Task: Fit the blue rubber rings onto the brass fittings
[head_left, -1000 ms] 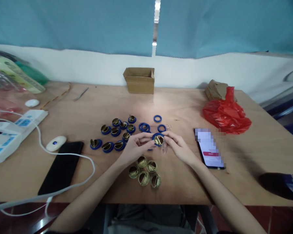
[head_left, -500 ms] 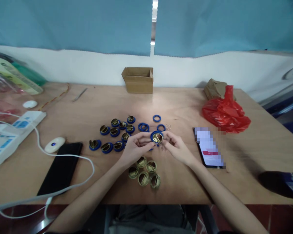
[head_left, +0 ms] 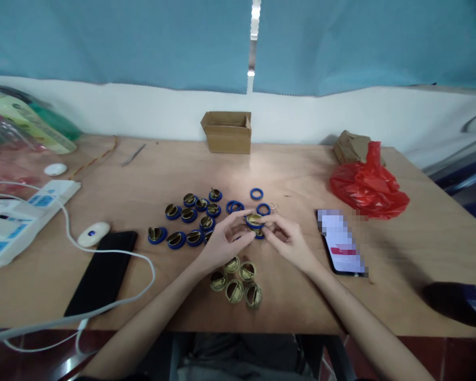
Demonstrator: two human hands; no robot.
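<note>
Between my two hands, above the middle of the table, is a round brass-coloured metal piece with a blue ring around it. My left hand pinches its left side, and the fingers of my right hand are closed at its right edge. Left of my hands lie several similar brass pieces with blue rings. Nearer to me sit several brass pieces without rings. Loose blue rings lie just beyond my hands, and another ringed piece shows partly beneath the held one.
A small open cardboard box stands by the wall. To the right are a lit phone, a red plastic bag and a dark bottle-like object. A black phone, white cable and power strip occupy the left.
The held piece has tilted, so its face now shows flatter and narrower. Both hands stay at it with slightly shifted fingers. The whole view has moved a little.
</note>
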